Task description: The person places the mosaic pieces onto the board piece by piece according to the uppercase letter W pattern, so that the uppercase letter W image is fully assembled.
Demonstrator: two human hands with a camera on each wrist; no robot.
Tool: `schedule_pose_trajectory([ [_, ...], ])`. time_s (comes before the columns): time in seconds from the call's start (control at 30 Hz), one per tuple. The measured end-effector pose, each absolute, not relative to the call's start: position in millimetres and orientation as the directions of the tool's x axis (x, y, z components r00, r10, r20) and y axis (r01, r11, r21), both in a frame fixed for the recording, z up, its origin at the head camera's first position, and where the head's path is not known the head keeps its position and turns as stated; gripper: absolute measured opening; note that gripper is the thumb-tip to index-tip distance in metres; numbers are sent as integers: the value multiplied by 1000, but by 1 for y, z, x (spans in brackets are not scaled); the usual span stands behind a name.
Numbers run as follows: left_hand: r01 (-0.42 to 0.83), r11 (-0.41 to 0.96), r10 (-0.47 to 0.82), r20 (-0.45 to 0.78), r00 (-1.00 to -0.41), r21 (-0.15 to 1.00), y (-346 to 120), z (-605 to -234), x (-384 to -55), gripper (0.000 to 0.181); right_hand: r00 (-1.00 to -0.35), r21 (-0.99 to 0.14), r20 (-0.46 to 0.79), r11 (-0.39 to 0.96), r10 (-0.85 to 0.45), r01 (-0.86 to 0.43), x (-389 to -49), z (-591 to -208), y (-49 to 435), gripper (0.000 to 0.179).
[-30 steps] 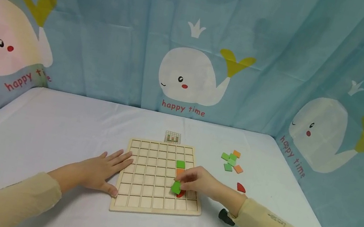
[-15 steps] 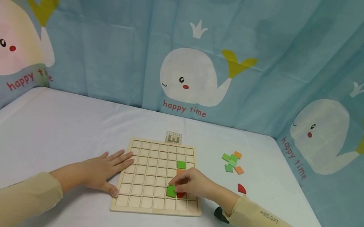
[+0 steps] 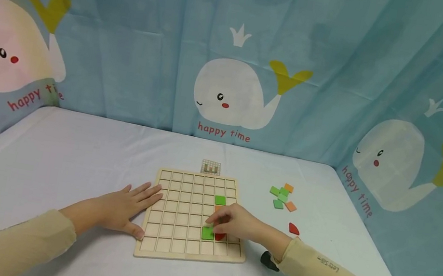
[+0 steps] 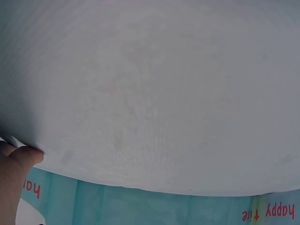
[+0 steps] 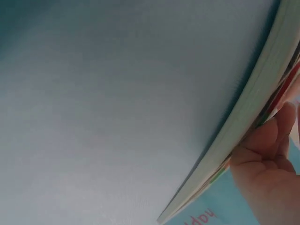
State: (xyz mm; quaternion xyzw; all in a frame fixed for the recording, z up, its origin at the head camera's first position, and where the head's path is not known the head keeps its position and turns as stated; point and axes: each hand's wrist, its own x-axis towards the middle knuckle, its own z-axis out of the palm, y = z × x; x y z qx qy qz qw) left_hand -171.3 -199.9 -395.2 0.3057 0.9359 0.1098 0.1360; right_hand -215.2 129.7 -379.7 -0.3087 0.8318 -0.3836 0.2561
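Observation:
A wooden grid board (image 3: 170, 218) lies on the white table. My left hand (image 3: 122, 207) rests with spread, straight fingers along its left side, fingertips over the edge. Bent fingers and thumb of my right hand (image 3: 240, 222) pinch the upper right of a green square tile (image 3: 207, 233), which sits in a cell near the board's front. Just right of that tile is a red piece (image 3: 219, 237), partly covered by the hand. Farther back on the board are another green tile (image 3: 220, 200) and a partly hidden orange tile (image 3: 219, 209). The right wrist view shows the hand (image 5: 269, 161) over the board's edge.
Several loose green and orange tiles (image 3: 283, 197) lie right of the board, with a red quarter-round piece (image 3: 293, 228) nearer. A small patterned card (image 3: 211, 167) lies behind the board. A black object (image 3: 269, 261) sits by the right sleeve. A whale-print curtain (image 3: 140, 46) surrounds the table.
My right hand has moved slightly left and toward me with the green tile, which has gone from tilted to flat in its cell. The left hand has stayed still.

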Motion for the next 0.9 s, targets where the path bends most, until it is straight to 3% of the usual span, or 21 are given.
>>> schedule_pose_trajectory([
  [0.2, 546, 787, 605, -187, -774, 288, -200, -395, -171, 107, -683, -823, -163, 480, -712, -305, -220, -379, 140, 18],
  [0.9, 551, 782, 611, -181, -771, 290, -200, -394, -170, 107, -798, -870, -138, 457, -587, -186, -225, -348, 186, 33],
])
